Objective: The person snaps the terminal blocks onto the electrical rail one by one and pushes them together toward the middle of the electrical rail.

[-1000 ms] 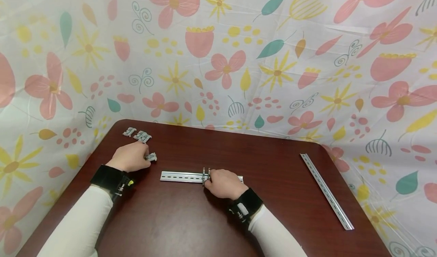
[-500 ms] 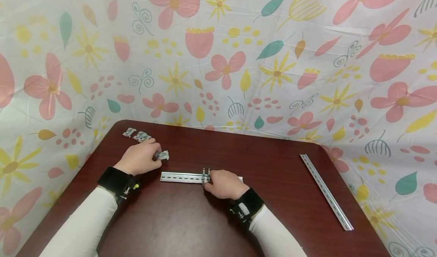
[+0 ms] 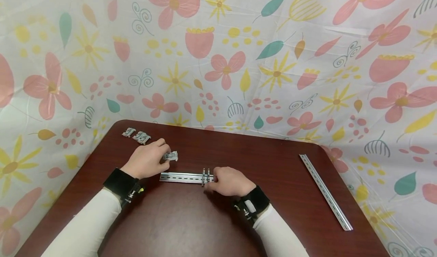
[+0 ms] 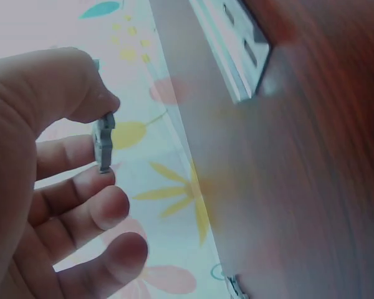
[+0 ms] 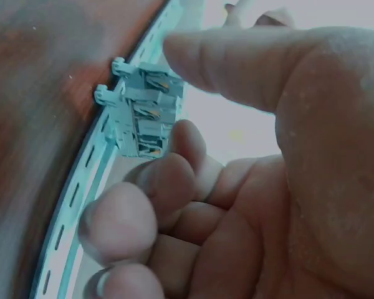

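In the head view my left hand (image 3: 146,160) pinches a grey DIN rail terminal block (image 3: 171,156) above the table, left of the slotted metal DIN rail (image 3: 184,177). Thumb and fingertips hold the block (image 4: 103,143) edge-on in the left wrist view. Two upright pieces (image 3: 203,176) stand across the rail; close up in the right wrist view they are terminal blocks (image 5: 143,115) side by side. Just right of them my right hand (image 3: 233,182) covers the rail's right end, its thumb stretched out and its other fingers loosely bent, holding nothing.
Several more terminal blocks (image 3: 141,137) lie at the table's back left corner. A second, longer DIN rail (image 3: 326,192) lies slanted along the right side. Behind the brown table (image 3: 239,139) hangs a floral curtain (image 3: 218,67).
My left hand has lifted a terminal block and carried it right, toward the rail. My right hand has let go of the blocks on the rail and drawn slightly right.
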A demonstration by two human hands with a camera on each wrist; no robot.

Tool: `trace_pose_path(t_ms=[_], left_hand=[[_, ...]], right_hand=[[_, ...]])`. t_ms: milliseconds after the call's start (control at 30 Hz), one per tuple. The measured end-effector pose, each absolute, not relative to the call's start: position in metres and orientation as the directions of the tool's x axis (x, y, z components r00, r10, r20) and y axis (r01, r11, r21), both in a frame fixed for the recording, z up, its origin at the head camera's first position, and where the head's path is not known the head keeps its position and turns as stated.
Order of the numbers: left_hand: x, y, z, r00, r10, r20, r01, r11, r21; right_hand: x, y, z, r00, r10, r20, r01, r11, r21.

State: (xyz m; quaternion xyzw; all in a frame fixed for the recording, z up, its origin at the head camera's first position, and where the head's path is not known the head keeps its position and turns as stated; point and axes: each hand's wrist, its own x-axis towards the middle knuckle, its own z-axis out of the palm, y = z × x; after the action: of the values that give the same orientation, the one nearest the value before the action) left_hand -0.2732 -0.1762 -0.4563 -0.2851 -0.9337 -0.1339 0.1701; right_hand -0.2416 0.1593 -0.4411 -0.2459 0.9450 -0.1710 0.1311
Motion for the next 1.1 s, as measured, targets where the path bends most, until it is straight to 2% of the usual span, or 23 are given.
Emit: trace_pose_path(t_ms=[367,567,933,1100], left_hand=[[-0.266,-0.154,-0.458,-0.654,0.576,0.49,0.68,0.731,0.049],[-0.262,-0.143,-0.458,-0.577,0.624,0.527,0.738,0.675,0.009],[-0.256,-0.126,-0.456,-0.488,0.658,0.574,0.798,0.603,-0.014],[-0.253,-0.121,-0.456,-0.445,0.658,0.607,0.812,0.583,-0.036]], right_hand=[[-0.248,0.159,-0.443,-0.84,-0.537,-0.074,-0.444,0.76,-0.474],[-0.25,0.157,-0.445,-0.828,-0.56,-0.018,-0.455,0.692,-0.561],[-0.252,0.153,-0.448,-0.826,-0.56,0.062,-0.462,0.61,-0.644],[-0.252,0.151,-0.45,-0.82,-0.569,0.059,-0.454,0.585,-0.672]])
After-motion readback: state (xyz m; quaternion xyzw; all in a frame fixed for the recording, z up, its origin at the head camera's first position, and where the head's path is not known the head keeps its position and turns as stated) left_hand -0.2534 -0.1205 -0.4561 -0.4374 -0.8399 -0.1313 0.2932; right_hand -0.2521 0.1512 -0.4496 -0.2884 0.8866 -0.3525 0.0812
